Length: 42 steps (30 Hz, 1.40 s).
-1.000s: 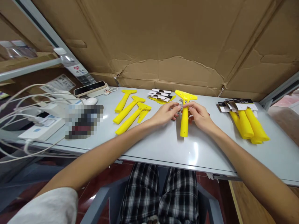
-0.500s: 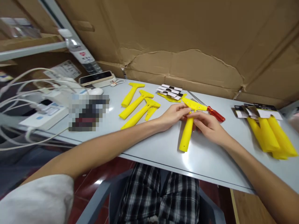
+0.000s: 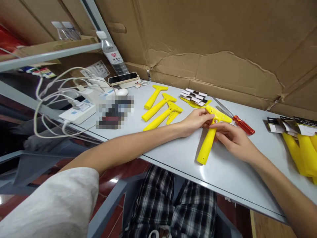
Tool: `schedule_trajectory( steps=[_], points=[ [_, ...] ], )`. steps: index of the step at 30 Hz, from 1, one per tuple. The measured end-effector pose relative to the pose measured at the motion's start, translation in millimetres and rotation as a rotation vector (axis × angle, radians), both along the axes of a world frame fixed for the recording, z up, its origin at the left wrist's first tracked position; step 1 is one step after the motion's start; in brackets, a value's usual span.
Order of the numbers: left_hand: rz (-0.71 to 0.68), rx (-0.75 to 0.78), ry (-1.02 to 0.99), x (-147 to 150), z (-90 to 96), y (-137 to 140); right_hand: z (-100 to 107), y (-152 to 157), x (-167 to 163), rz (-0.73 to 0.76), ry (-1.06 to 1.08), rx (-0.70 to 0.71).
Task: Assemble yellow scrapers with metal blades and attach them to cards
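Observation:
A yellow plastic scraper (image 3: 207, 147) is between my hands, its wide head away from me and its handle pointing toward the table's front edge. My left hand (image 3: 196, 120) pinches it at the left of the neck, fingers partly hidden. From the right, my right hand (image 3: 234, 138) has its thumb and fingers closed around the neck, just under the head. Beside the head lies a screwdriver (image 3: 244, 125) with a red handle. Several more yellow scrapers (image 3: 158, 108) lie in a row to the left, with a small flat yellow piece (image 3: 172, 117) by the nearest one.
Folded black-and-white cards (image 3: 194, 96) lie on yellow pieces behind my hands. Carded yellow scrapers (image 3: 293, 150) are at the right. To the left are a power strip (image 3: 78, 113) with tangled cables, a phone (image 3: 123, 78) and a water bottle (image 3: 112, 54). Cardboard (image 3: 223, 39) stands behind the table.
The view has swung to the left, so everything on the table appears further right. Both hands keep their hold on the scraper, which looks slightly more tilted.

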State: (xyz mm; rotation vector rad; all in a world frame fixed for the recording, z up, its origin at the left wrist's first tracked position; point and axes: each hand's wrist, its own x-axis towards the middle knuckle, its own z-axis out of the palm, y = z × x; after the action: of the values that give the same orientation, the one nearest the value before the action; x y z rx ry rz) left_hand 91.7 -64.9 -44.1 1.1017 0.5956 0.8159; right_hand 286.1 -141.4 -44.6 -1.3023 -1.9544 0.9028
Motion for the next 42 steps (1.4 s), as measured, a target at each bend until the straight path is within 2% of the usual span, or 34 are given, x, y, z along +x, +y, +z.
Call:
schedule_trajectory(
  steps=[9, 11, 13, 16, 18, 21, 25, 36, 42],
  points=[
    [0.089, -0.051, 0.024, 1.2, 6.2, -3.1, 6.5, 0.8, 0.5, 0.053, 0.047, 0.020],
    [0.106, -0.074, 0.022, 1.8, 7.0, -3.3, 6.8, 3.1, 5.2, -0.022, 0.039, 0.063],
    [0.144, -0.084, 0.019, 2.2, 7.6, -3.9, 7.8, 5.6, 12.2, -0.167, -0.022, 0.147],
    [0.257, -0.093, 0.018, 2.6, 7.6, -5.7, 12.9, 8.5, 24.1, -0.345, -0.268, 0.298],
    [0.322, -0.091, 0.009, 2.7, 7.4, -7.3, 17.7, 9.5, 30.3, -0.385, -0.485, 0.340],
    [0.346, -0.084, 0.012, 2.6, 8.1, -9.2, 22.6, 10.3, 34.5, -0.417, -0.743, 0.279],
    [0.327, -0.088, 0.037, 2.1, 9.3, -8.9, 23.7, 11.6, 34.6, -0.450, -0.901, 0.145],
    [0.259, -0.066, 0.085, 3.2, 11.2, -12.4, 19.7, 15.0, 38.6, -0.479, -0.955, 0.190],
    [0.240, -0.042, 0.109, 2.0, 11.6, -14.4, 17.8, 16.9, 35.6, -0.433, -0.998, 0.162]
  ],
)
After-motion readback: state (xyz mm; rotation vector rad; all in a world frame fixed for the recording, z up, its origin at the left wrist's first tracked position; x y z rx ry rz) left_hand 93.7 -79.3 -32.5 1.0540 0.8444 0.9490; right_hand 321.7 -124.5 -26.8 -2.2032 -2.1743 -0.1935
